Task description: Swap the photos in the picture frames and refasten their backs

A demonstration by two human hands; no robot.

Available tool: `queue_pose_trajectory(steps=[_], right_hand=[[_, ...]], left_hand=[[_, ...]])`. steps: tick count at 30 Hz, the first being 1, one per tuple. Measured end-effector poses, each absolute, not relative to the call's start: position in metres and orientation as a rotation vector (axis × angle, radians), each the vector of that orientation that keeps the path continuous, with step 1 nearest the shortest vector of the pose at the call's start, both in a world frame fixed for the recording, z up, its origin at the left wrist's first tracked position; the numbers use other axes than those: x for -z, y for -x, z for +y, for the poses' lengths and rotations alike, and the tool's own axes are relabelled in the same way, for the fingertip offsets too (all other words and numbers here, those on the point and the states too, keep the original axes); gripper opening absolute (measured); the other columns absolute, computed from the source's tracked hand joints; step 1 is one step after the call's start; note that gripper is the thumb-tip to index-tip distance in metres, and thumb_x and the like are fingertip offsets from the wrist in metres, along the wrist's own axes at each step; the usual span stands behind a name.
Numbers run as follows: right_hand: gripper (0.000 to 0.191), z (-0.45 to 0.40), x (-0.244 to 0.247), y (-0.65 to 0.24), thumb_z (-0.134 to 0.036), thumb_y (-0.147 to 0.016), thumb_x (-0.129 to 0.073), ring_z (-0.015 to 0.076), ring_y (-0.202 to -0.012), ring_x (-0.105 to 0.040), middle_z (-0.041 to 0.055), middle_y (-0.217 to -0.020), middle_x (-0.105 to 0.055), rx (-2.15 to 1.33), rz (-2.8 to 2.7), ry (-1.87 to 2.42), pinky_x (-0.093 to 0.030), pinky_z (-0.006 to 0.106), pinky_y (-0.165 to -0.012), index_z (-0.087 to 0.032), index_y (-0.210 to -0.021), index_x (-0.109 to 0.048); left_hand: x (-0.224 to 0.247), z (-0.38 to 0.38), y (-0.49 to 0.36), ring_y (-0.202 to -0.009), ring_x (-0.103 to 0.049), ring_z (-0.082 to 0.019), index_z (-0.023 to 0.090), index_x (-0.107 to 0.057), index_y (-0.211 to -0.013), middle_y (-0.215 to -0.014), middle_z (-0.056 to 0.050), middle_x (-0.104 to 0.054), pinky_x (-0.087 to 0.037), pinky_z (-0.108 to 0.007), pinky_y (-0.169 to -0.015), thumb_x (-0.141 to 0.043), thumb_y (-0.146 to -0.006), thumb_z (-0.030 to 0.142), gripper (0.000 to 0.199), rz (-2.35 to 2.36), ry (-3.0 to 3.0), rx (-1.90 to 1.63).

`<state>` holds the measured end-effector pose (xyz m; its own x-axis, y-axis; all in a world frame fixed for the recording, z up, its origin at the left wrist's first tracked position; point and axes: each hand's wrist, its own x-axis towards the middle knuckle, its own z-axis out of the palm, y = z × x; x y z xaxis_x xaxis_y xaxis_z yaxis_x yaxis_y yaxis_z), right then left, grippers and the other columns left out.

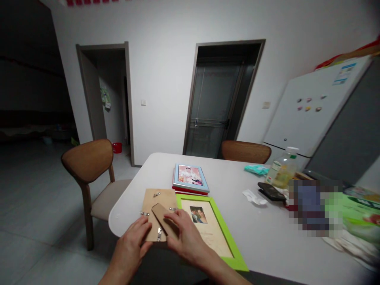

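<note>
A brown backing board [150,198] with metal clips and a stand flap lies at the near left part of the table. My left hand [135,241] grips its left near edge, fingers on top and thumb at the near edge. With bent fingers, my right hand [184,233] holds the stand flap [162,215] at the board's right side. Beside the board, partly under my right forearm, is a lime green frame [224,225] with a small photo [198,215] on cream paper. Behind them sits a stack of frames [190,176], a light blue one on top.
The white table [225,174] also bears a white tissue [254,198], a black wallet-like item [270,192], a bottle [282,168], a teal packet [257,170] and a green bag [359,217] at right. Wooden chairs stand left [89,162] and behind [246,150].
</note>
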<state>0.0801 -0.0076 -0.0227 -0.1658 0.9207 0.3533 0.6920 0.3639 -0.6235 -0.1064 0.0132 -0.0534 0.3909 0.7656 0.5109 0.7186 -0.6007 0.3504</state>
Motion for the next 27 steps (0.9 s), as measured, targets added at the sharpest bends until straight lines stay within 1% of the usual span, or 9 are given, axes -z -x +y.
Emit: queue_pose_trajectory(steps=[4,9,14,17,18,19,21,24,27], right_hand=[[0.038,-0.036,0.011,-0.138,-0.013,-0.057,-0.047,0.0175,-0.093,-0.046,0.0048,-0.095,-0.05,-0.468,-1.903,1.493,-0.036,0.029,-0.084,-0.021,-0.093,-0.057],[0.034,-0.055,0.021,-0.191,-0.014,-0.057,-0.045,0.0184,-0.095,-0.048,0.0056,-0.096,-0.052,-0.504,-1.862,1.662,-0.036,0.029,-0.086,-0.021,-0.087,-0.06],[0.033,-0.051,0.042,-0.206,-0.017,-0.059,-0.046,0.0187,-0.098,-0.046,0.0072,-0.1,-0.051,-0.434,-1.882,1.709,-0.034,0.029,-0.088,-0.019,-0.09,-0.06],[0.031,-0.043,0.053,-0.202,-0.02,-0.062,-0.047,0.0196,-0.096,-0.046,0.0074,-0.098,-0.052,-0.319,-1.93,1.71,-0.034,0.031,-0.086,-0.02,-0.09,-0.061],[0.03,-0.04,0.056,-0.2,-0.021,-0.063,-0.047,0.0199,-0.094,-0.047,0.0073,-0.097,-0.052,-0.266,-1.948,1.714,-0.035,0.032,-0.084,-0.02,-0.089,-0.061],[0.029,-0.038,0.058,-0.198,-0.022,-0.064,-0.048,0.0202,-0.093,-0.047,0.0072,-0.095,-0.053,-0.213,-1.963,1.719,-0.035,0.033,-0.082,-0.021,-0.089,-0.061],[0.027,-0.037,0.061,-0.195,-0.024,-0.066,-0.048,0.0203,-0.09,-0.048,0.0071,-0.094,-0.053,-0.129,-1.989,1.73,-0.036,0.033,-0.079,-0.021,-0.09,-0.061],[0.026,-0.04,0.059,-0.189,-0.026,-0.069,-0.047,0.0197,-0.089,-0.047,0.0067,-0.094,-0.053,-0.064,-2.042,1.714,-0.036,0.034,-0.077,-0.023,-0.091,-0.06],[0.026,-0.045,0.054,-0.181,-0.026,-0.074,-0.044,0.0205,-0.097,-0.043,0.0063,-0.103,-0.05,0.009,-2.14,1.613,-0.034,0.036,-0.081,-0.026,-0.097,-0.057]], left_hand=[[0.029,-0.008,0.053,-0.106,-0.048,-0.02,0.016,-0.054,-0.099,-0.113,-0.009,-0.054,-0.04,-0.032,-0.09,-0.052,-0.064,0.007,0.036,1.181,-2.566,-0.809],[0.03,-0.018,0.0,-0.102,-0.048,-0.018,0.019,-0.054,-0.092,-0.108,-0.005,-0.055,-0.039,-0.03,-0.089,-0.05,-0.068,0.009,0.026,1.0,-2.528,-0.633],[0.044,-0.012,-0.016,-0.094,-0.05,-0.017,0.018,-0.055,-0.082,-0.098,-0.003,-0.057,-0.04,-0.026,-0.083,-0.05,-0.072,0.013,0.013,0.996,-2.568,-0.535],[0.046,-0.009,-0.013,-0.087,-0.053,-0.015,0.019,-0.055,-0.076,-0.086,-0.001,-0.059,-0.038,-0.029,-0.084,-0.047,-0.075,0.015,0.009,1.027,-2.593,-0.503],[0.046,-0.009,-0.011,-0.087,-0.053,-0.015,0.019,-0.055,-0.075,-0.085,0.0,-0.059,-0.036,-0.031,-0.085,-0.046,-0.076,0.015,0.01,1.027,-2.597,-0.499],[0.047,-0.01,-0.009,-0.089,-0.052,-0.016,0.02,-0.055,-0.076,-0.088,0.0,-0.059,-0.035,-0.032,-0.087,-0.047,-0.076,0.017,0.009,1.025,-2.599,-0.503],[0.049,-0.012,-0.003,-0.099,-0.048,-0.018,0.02,-0.055,-0.082,-0.1,-0.002,-0.057,-0.031,-0.036,-0.09,-0.052,-0.074,0.023,0.009,1.019,-2.598,-0.523],[0.056,-0.015,0.005,-0.109,-0.041,-0.02,0.021,-0.052,-0.093,-0.115,-0.004,-0.05,-0.029,-0.037,-0.093,-0.061,-0.067,0.03,0.029,1.016,-2.58,-0.556],[0.06,-0.014,0.012,-0.11,-0.04,-0.02,0.02,-0.052,-0.093,-0.118,-0.005,-0.049,-0.031,-0.034,-0.093,-0.065,-0.063,0.027,0.033,1.031,-2.561,-0.551]])
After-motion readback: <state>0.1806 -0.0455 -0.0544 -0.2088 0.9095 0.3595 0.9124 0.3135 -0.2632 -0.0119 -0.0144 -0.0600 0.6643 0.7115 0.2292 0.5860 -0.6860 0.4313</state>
